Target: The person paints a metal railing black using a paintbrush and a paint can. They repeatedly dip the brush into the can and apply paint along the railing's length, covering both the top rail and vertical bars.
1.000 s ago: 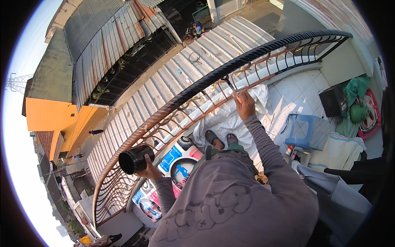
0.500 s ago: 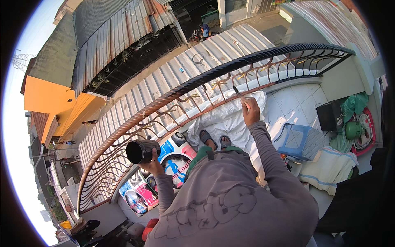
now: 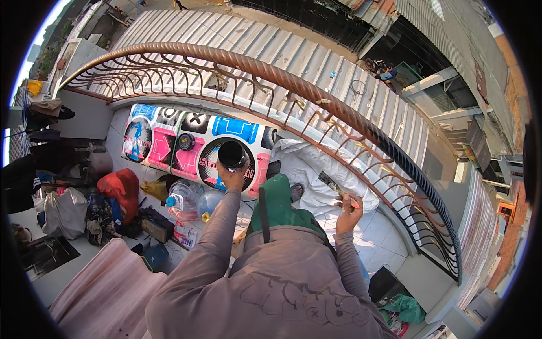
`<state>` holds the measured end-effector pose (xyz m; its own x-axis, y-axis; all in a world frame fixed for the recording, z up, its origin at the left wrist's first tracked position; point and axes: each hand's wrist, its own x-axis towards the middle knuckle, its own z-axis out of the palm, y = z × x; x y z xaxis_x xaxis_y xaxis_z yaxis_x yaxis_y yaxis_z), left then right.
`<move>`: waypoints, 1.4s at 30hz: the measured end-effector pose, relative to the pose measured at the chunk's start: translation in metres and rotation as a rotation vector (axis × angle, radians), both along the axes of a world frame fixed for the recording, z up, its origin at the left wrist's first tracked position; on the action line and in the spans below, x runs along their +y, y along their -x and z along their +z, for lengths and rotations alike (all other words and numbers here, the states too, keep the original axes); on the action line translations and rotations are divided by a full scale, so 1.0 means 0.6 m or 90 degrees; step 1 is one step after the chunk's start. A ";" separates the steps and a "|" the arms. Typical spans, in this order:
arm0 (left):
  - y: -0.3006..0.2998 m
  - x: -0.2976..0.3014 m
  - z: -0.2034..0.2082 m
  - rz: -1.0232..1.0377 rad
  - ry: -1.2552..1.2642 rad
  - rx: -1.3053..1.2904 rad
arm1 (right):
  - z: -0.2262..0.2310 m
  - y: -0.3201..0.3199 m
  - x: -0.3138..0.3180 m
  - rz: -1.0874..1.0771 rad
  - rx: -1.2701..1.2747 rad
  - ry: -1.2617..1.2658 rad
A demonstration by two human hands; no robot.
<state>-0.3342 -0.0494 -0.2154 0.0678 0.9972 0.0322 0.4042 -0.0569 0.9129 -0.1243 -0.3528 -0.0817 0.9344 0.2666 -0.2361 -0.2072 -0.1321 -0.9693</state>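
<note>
My left hand (image 3: 232,178) is wrapped round a black cylindrical can (image 3: 230,152), whose dark round mouth faces up. It is held over a mat (image 3: 186,121) printed in pink, blue, white and black. In my right hand (image 3: 348,216) is a paintbrush (image 3: 331,183), gripped by its handle, its dark bristles pointing up and left toward the railing. The brush is apart from the curved metal railing (image 3: 254,65). Its twisted top bar is brown along the left and middle and glossy black toward the right.
A white sheet (image 3: 305,164) covers the floor by my feet. To the left sit clear plastic bottles (image 3: 185,195), a red bag (image 3: 119,191) and a pale sack (image 3: 65,212). A small dark-lidded container (image 3: 186,141) rests on the mat. Beyond the railing lies a corrugated roof (image 3: 293,51).
My view has turned left, so the bottles and bags now show. The can is now over the mat, and the brush is lower, farther from the railing. Both hands keep their hold.
</note>
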 end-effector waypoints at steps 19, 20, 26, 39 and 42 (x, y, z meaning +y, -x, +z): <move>-0.022 0.106 -0.477 0.077 0.107 -0.041 | -0.530 0.076 0.536 0.278 0.346 0.042; -0.018 0.105 -0.479 0.072 0.096 -0.032 | -0.545 0.090 0.551 0.283 0.341 0.076; 0.019 0.093 -0.462 0.051 0.141 0.123 | -0.585 0.099 0.572 0.309 0.394 0.163; 0.030 -0.115 -0.290 0.401 0.330 -0.044 | -0.504 0.077 0.489 0.306 0.299 0.213; -0.013 -0.106 -0.186 0.449 0.325 -0.144 | -0.385 0.081 0.406 0.523 0.293 0.233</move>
